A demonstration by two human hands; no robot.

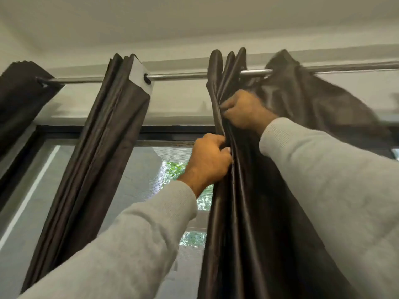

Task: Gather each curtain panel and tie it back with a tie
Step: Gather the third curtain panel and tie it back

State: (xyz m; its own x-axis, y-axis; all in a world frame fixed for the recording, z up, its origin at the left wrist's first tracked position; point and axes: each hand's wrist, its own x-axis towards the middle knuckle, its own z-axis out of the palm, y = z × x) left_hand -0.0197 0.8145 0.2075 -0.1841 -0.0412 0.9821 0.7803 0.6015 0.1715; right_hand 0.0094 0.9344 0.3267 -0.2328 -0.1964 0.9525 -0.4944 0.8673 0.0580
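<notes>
My left hand (208, 157) and right hand (244, 110) each hold a tight grip on the dark curtain panel (248, 212), right of centre, its folds hanging vertically from the rod (179, 76).

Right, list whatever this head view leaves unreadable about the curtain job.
- Tie: none in sight, so its whereabouts are unknown.
- Panel being gathered: its lower end is cut off by the bottom edge and hidden behind the sleeves.
- Its right part: motion-blurred.
- Right hand, left hand: fingertips buried in folds.
</notes>
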